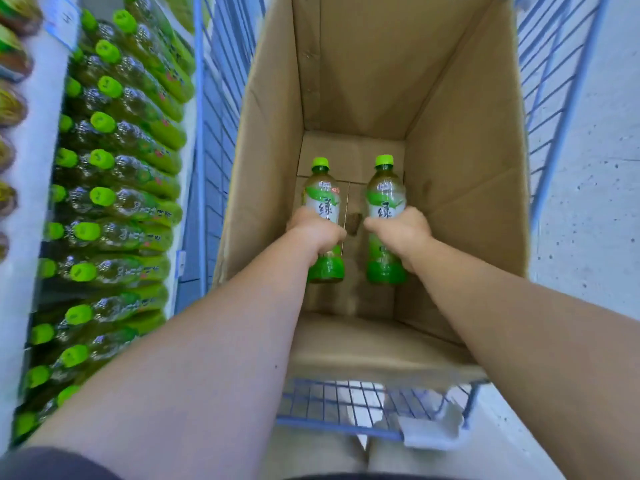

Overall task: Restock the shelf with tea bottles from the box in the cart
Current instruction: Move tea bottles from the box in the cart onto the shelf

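Left tea bottle (324, 202) label shows large dark character 绿, lower part covered by the hand. Right tea bottle (385, 206) label shows the same 绿 (rest hidden). Shelf bottles (114, 199) carry dark print, too blurred to read.

Each hand (317, 233) hides its bottle's (323, 199) middle label.

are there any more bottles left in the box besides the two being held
No, apart from the bottle in the left hand and the one in the right hand, the box floor shows only bare cardboard.
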